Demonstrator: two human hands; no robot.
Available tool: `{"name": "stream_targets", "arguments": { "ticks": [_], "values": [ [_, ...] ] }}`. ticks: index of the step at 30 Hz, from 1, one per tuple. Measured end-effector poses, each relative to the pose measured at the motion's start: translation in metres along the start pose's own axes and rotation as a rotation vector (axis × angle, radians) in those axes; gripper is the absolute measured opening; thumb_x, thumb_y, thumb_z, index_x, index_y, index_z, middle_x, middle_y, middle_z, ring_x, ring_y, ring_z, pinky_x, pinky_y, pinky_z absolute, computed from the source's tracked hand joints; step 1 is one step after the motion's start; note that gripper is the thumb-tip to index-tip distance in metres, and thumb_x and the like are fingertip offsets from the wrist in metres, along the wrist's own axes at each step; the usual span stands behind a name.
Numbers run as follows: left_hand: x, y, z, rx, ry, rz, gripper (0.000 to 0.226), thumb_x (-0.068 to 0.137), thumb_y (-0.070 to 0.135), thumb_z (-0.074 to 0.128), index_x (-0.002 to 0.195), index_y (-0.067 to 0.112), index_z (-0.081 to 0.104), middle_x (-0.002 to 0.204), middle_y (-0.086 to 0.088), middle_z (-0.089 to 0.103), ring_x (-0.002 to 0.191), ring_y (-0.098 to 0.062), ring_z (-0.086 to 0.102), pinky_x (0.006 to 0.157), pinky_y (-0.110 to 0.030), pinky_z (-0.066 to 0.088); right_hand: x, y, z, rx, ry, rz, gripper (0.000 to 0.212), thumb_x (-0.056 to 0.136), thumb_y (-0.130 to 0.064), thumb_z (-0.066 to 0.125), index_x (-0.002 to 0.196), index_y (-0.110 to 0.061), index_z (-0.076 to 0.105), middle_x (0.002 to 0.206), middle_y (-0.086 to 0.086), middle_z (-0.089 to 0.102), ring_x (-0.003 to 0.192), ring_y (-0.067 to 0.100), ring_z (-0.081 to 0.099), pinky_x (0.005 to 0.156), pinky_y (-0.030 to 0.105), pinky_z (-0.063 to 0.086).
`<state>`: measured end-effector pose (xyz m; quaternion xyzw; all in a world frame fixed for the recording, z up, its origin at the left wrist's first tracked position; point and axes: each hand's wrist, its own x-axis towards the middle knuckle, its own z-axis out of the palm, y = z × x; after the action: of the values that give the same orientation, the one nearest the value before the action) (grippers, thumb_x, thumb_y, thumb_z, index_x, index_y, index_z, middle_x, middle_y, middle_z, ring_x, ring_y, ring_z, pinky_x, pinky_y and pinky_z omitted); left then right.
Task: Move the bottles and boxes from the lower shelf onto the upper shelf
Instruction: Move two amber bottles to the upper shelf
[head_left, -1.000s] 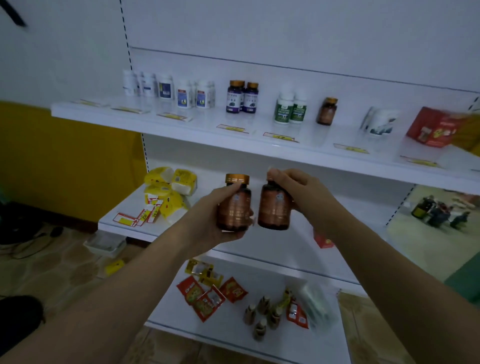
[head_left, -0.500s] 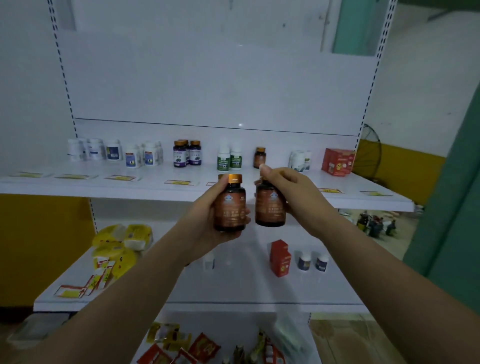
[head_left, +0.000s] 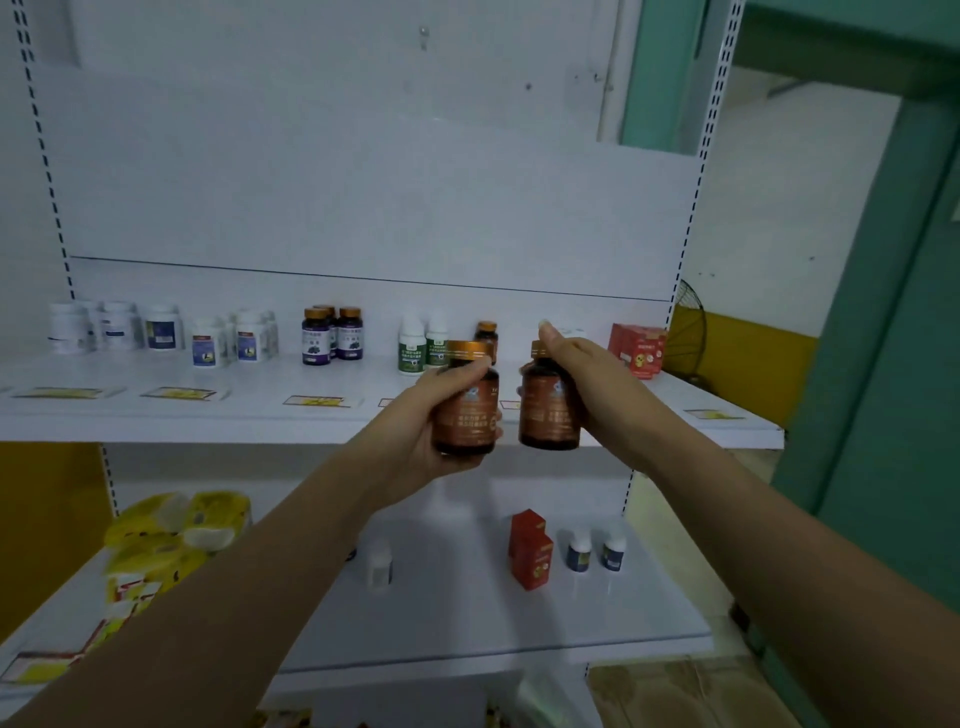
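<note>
The left amber-brown round bottle (head_left: 465, 410), copper screw cap on top, and the right amber-brown round bottle (head_left: 548, 410), its twin, hang side by side with a slim gap between them, in the air just in front of the front edge of the white upper shelf (head_left: 208, 415) and high above the white lower shelf (head_left: 467, 623). Both stand close to upright, long axis vertical, caps up and labels turned towards me. My left hand (head_left: 415, 431) wraps its bottle from the side and below; my right hand (head_left: 597, 384) clamps its bottle from the right, thumb over the cap. To do this well, I'd raise both until their bases clear the shelf lip, then carry them in level towards the bare patch between the lone small amber bottle (head_left: 487, 338) at the back and the red cardboard box (head_left: 636, 351). I'd set each base flat before loosening any fingers, one hand at a time. The main risk I see is my left knuckles clipping the white bottles with green labels (head_left: 423, 345) just beside that spot.
</note>
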<state>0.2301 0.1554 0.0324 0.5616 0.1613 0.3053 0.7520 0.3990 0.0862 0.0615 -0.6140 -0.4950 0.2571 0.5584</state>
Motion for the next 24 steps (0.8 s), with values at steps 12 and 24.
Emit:
{"name": "stream_targets", "arguments": {
  "ticks": [12,24],
  "values": [
    [0.113,-0.002,-0.012,0.2,0.078,0.062,0.052,0.08,0.016,0.07,0.128,0.019,0.05,0.122,-0.003,0.061,0.112,-0.021,0.059,0.094,-0.039,0.05,0.09,0.023,-0.038,0.101,0.007,0.065,0.019,0.088,-0.015,0.059,0.105,-0.011,0.053,0.099,0.009,0.06,0.088,0.021,0.06,0.081,0.035,0.052],
    [0.28,-0.024,-0.026,0.561,0.484,0.083,0.049,0.071,0.001,0.077,0.117,0.005,0.062,0.102,-0.007,0.068,0.101,-0.025,0.063,0.096,-0.04,0.049,0.246,0.091,-0.087,-0.335,-0.126,-0.077,0.04,0.081,-0.027,0.071,0.117,-0.015,0.059,0.115,0.002,0.06,0.104,0.018,0.057,0.079,0.026,0.047]
  ]
}}
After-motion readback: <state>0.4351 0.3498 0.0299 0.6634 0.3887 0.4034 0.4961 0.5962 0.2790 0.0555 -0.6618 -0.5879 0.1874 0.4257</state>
